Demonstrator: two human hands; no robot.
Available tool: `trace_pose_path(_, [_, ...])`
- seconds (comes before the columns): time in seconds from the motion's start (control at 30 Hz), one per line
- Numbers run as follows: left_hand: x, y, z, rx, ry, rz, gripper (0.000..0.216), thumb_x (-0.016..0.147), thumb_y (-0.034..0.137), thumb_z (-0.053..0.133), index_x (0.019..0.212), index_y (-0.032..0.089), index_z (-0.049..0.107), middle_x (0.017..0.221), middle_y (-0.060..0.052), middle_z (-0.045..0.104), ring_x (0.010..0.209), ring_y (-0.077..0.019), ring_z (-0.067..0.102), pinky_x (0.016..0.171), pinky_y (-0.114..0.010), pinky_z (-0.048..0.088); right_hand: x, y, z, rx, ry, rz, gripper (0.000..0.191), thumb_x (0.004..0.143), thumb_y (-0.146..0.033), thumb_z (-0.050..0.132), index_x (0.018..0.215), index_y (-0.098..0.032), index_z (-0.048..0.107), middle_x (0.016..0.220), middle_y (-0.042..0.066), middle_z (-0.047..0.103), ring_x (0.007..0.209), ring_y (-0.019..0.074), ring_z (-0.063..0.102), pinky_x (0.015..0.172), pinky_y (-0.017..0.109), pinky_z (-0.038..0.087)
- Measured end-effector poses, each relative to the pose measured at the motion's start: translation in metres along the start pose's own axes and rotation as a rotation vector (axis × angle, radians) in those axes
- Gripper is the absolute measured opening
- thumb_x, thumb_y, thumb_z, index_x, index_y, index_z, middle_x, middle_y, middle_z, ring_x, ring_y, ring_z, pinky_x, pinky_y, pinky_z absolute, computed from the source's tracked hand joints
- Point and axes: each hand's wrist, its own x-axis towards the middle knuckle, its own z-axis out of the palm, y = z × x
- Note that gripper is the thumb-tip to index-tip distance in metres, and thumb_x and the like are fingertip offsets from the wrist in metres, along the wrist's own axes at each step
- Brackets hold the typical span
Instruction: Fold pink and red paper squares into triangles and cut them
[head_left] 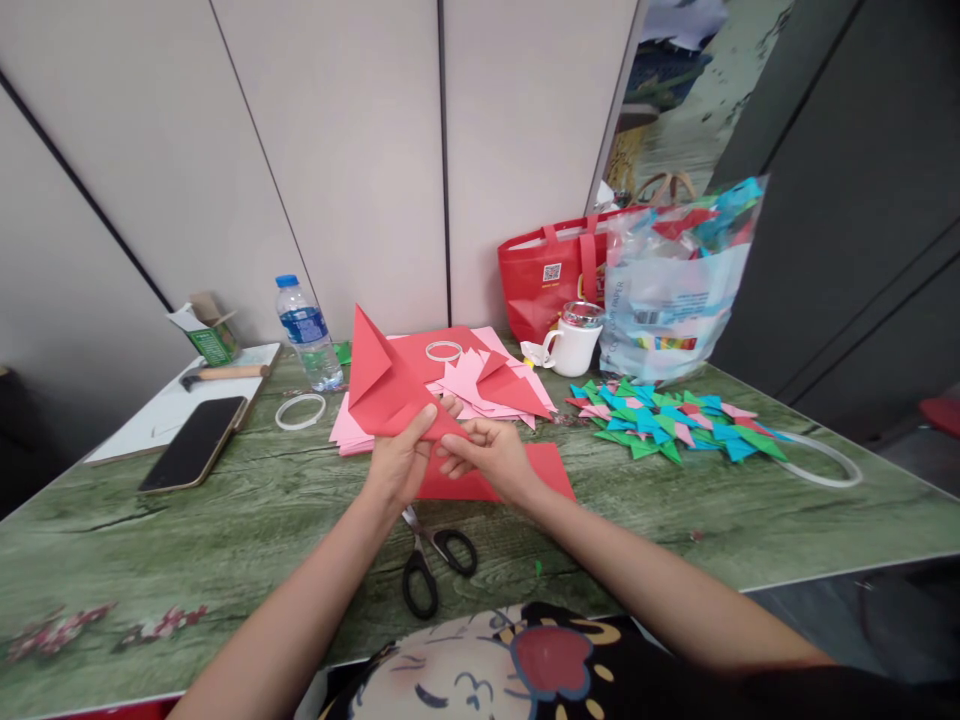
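Both hands hold a folded red paper (386, 385) above the green table (225, 540). My left hand (401, 460) pinches its lower edge, thumb on top. My right hand (487, 455) grips the same edge from the right, fingers closed on the fold. Under the hands lies a flat red sheet (551, 468). Behind it sits a stack of pink and red paper (480, 385) with a tape ring (443, 351) on top. Black-handled scissors (431, 560) lie just below my wrists.
A phone (195, 442), a hammer (225, 373), a water bottle (307, 333) and a white ring (300, 411) sit at the left. A white mug (574, 345), a red bag (547, 275), a plastic bag (675, 285) and a heap of folded triangles (667, 420) are at the right.
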Motion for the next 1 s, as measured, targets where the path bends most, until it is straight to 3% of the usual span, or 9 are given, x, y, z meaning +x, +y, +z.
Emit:
trace_pose_path(0.2, [0.001,-0.002,-0.001,0.024,0.027,0.000,0.029,0.066,0.014,0.069,0.093,0.011,0.059,0.089,-0.011,0.069,0.094,-0.0256,0.062,0.086,-0.039,0.049,0.002,0.000,-0.001,0.041,-0.027,0.092,0.027,0.062,-0.035,0.071,0.070,-0.011,0.060,0.068,0.006,0.070,0.049,0.0114,0.064,0.045,0.020,0.052])
trace_pose_path(0.8, [0.002,0.008,0.000,0.018,0.032,0.015,0.026,0.064,0.016,0.071,0.087,0.012,0.061,0.086,-0.008,0.069,0.087,-0.0231,0.065,0.085,-0.037,0.049,0.000,0.001,0.001,0.060,0.012,0.035,0.030,0.063,-0.038,0.069,0.074,-0.013,0.058,0.072,0.007,0.071,0.049,0.0130,0.065,0.044,0.021,0.052])
trace_pose_path(1.0, [0.003,0.013,0.001,0.033,0.075,-0.019,0.026,0.061,0.019,0.073,0.084,0.013,0.061,0.082,-0.006,0.070,0.072,-0.0206,0.067,0.067,-0.031,0.053,-0.002,-0.004,0.003,0.046,0.028,-0.023,0.027,0.064,-0.036,0.068,0.072,-0.013,0.058,0.072,0.006,0.071,0.048,0.0119,0.064,0.044,0.020,0.052])
